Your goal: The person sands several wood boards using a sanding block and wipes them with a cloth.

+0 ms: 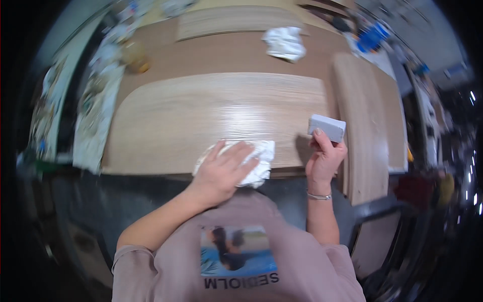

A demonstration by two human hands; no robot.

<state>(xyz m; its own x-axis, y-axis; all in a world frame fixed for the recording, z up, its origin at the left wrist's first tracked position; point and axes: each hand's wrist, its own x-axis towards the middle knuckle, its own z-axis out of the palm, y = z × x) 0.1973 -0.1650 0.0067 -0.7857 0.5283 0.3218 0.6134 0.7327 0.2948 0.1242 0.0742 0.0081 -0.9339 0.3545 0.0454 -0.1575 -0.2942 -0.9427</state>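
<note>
While your left hand (225,171) presses flat, fingers spread, on a crumpled white cloth (251,163) at the near edge of a pale wood panel (211,118), your right hand (326,160) is closed around a small grey block (327,127), lifted just beside the panel's right end. Your hands are apart, the cloth between them. Beyond your right hand, farther across the counter (236,53), lies a second crumpled white rag (285,43); a narrow curved board (363,126) runs just right of the block.
</note>
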